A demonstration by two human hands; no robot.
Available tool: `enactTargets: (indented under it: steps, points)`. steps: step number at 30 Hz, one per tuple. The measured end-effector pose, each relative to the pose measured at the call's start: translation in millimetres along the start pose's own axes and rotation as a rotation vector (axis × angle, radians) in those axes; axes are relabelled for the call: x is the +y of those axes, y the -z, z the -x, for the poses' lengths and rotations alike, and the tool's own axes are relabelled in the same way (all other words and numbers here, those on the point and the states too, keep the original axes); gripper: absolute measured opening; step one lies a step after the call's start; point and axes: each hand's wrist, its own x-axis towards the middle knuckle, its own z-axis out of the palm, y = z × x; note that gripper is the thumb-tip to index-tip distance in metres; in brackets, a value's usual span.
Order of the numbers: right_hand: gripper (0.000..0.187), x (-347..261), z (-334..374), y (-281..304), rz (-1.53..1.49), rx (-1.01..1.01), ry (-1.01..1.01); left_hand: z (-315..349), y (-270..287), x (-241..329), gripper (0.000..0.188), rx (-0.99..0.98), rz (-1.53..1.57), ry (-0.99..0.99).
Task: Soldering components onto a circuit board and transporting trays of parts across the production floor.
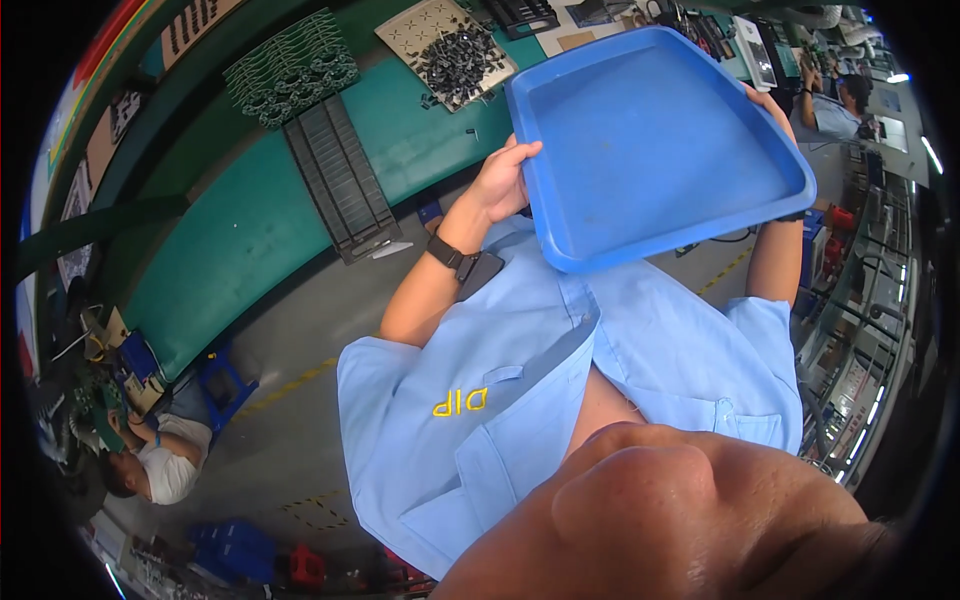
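Note:
A shallow blue plastic tray (650, 150) with a raised rim is held up before my chest. Its inside shows bare, with faint scuffs. My left hand (505, 178) grips the left side, thumb over the rim and fingers hidden underneath. At the opposite side, my right hand (772, 105) holds the edge; most of its fingers are behind the tray. A dark watch (455, 258) is strapped on my left wrist.
A green workbench (250, 255) curves along the far side. On it are a beige board (405, 30) heaped with small black parts (462, 65), green openwork circuit boards (295, 70) and a dark slotted rack (340, 175). Co-workers sit at far left (180, 460) and far right (838, 115).

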Motion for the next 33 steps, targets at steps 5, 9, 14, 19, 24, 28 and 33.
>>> enactTargets:
  steps: [5, 9, 14, 19, 24, 28, 33]
  points:
    - [0.042, 48.3, 1.9, 53.2, -0.199, -0.124, 0.021, 31.6, -40.4, -26.9, 0.044, 0.075, -0.106, -0.001]
    - [0.044, 68.1, 4.2, 57.8, -0.204, -0.327, -0.12, 76.9, -59.0, -56.1, 0.045, 0.244, -0.169, -0.11]
    - [0.051, 109.0, -21.6, -2.7, -0.059, -1.029, -0.138, 182.5, -55.1, -86.1, 0.05, 0.48, -0.022, -0.243]
    - [0.059, 138.1, 23.1, -97.1, -0.063, -1.315, -0.183, 281.2, -70.4, -180.8, 0.084, 0.969, -0.166, -0.901]
    - [0.063, 158.0, 83.7, -203.4, 0.214, -1.504, -0.099, 303.4, -111.8, -221.6, 0.095, 0.217, -0.195, -1.066]
    - [0.063, 188.6, 100.0, -251.1, 0.375, -1.598, -0.035, 297.4, -85.3, -217.3, 0.076, 0.952, 0.101, -1.192]
    - [0.064, 198.0, 109.0, -311.2, 0.564, -1.554, 0.043, 335.2, 3.4, -191.1, 0.055, 1.164, 0.297, -1.38]
